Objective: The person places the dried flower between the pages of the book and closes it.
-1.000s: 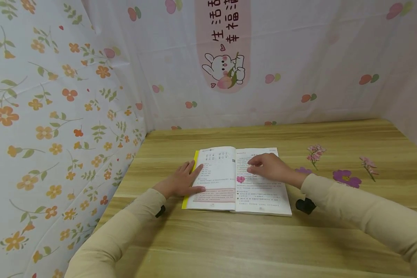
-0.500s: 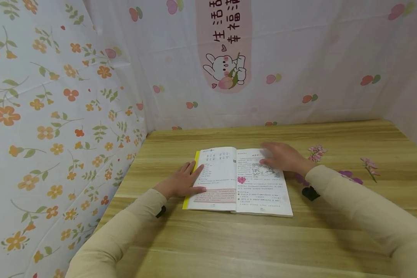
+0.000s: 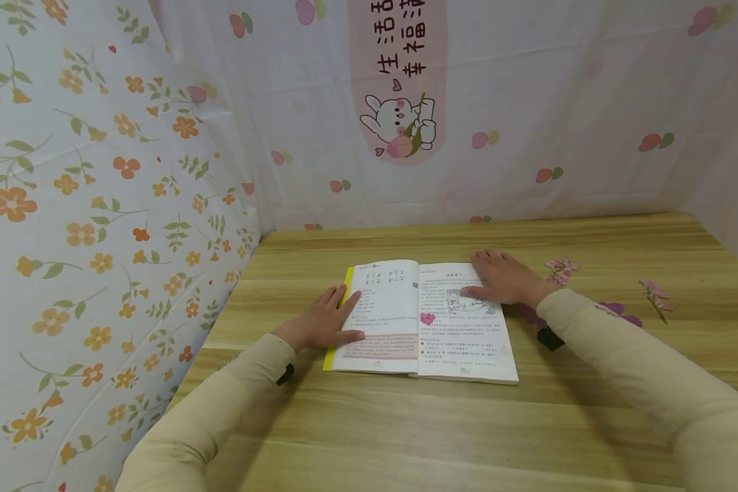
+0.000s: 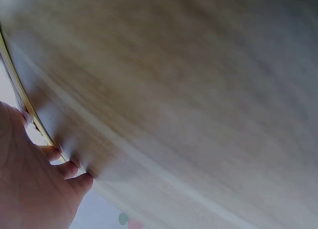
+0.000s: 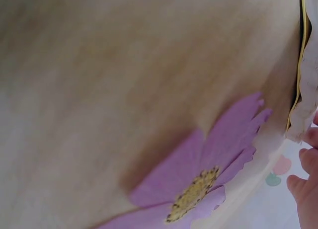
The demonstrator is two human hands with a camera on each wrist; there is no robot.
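An open book (image 3: 384,314) with printed pages and a yellow cover edge lies flat on the wooden table. My left hand (image 3: 322,321) rests at its left edge, fingers spread and thumb on the left page. My right hand (image 3: 506,279) lies over the upper right corner of the right page, fingers extended and thumb beside the line drawing. A small pink flower (image 3: 427,318) sits on the right page near the spine. In the right wrist view, the fingertips (image 5: 296,184) are at the book's edge, beyond a large purple flower (image 5: 233,134).
Right of the book lie a pink flower sprig (image 3: 562,270) and another pink sprig (image 3: 654,297). The purple flower is partly hidden behind my right forearm. Floral cloth (image 3: 98,273) hangs along the left, and a printed curtain (image 3: 529,89) backs the table (image 3: 430,437).
My right hand has moved from above the right page, its fingers bent there, out to the upper right corner, uncovering the drawing. The pink flower and left hand stay put.
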